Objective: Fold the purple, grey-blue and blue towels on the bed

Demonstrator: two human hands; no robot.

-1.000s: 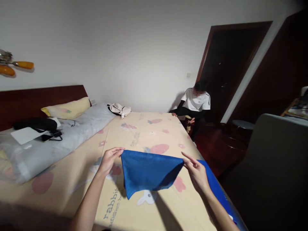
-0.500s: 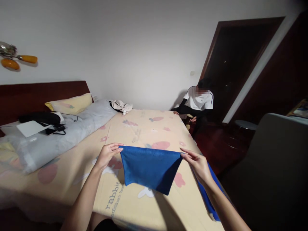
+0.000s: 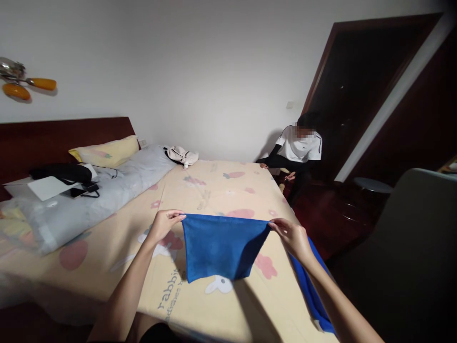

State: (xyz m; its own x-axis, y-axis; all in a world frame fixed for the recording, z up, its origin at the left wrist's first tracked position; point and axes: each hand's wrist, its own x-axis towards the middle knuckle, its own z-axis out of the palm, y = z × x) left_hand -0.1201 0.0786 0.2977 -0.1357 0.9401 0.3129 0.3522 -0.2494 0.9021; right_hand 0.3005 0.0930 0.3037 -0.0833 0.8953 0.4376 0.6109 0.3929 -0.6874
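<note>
I have the bed [image 3: 89,281] spread out before me, its cream sheet [image 3: 200,317] printed with pink radishes, flowers, white rabbits and the word "rabbit". At the head, to my left, stands a dark red headboard [image 3: 67,136], with a yellow pillow [image 3: 110,153] near it and a grey quilt [image 3: 117,197] rolled out lengthwise. Pale walls [image 3: 214,71] close the room in; a lamp with amber shades [image 3: 43,84] hangs on the left one, and a dark door [image 3: 371,81] stands at the right. Below it the floor [image 3: 317,216] is deep red, with a round stool [image 3: 373,185] on it. A person in a white top [image 3: 300,145] sits by the far corner of the bed.

A whitish bag [image 3: 182,155] lies by the quilt's far end; I can't see inside it.

My left hand [image 3: 167,224] pinches one upper corner of a blue cloth [image 3: 221,245], my right hand [image 3: 292,233] the other, so it hangs between them over the sheet, top edge stretched nearly straight. More blue fabric [image 3: 303,281] lies along the bed's right edge, near my right forearm.
</note>
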